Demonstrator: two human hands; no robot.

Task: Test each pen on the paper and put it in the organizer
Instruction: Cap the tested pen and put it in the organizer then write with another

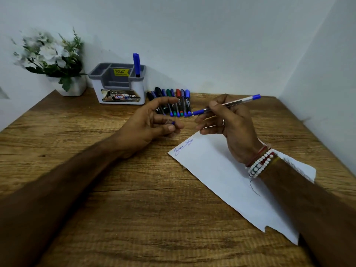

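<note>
Pen (223, 106) w/ blue cap and clear barrel sits in our right hand (231, 130), raised above the desk, cap end pointing left toward the left hand, blue end plug up and to the right.

Nearest us: wood-grain table (134, 199), both forearms reaching in across it. White paper (221, 170) lies at an angle on the right side, under the right wrist; near edge torn. Blue scribble at its far-left corner, a thin dark curved line further down the sheet. Bead bracelets (260, 162) on the right wrist.

Grip, right: thumb and forefinger clamped on the pen barrel approx. mid-length; remaining fingers loosely curled below, not on the pen. Ring on one finger.

Grip, left: left hand (152, 124) half open, forefinger extended, thumb pressed against a lower finger w/ a small blue item (173, 123) pinched there; too small to identify.

Behind the hands: row of markers (173, 101) flat on the table, side by side, blue, green, red and black caps.

Far left: grey-and-white organizer (119, 93) near the wall, one blue pen (136, 64) upright in its right rear compartment. Beside it, white flowers in a white pot (73, 87). Plain pale walls meet at the right rear corner.
</note>
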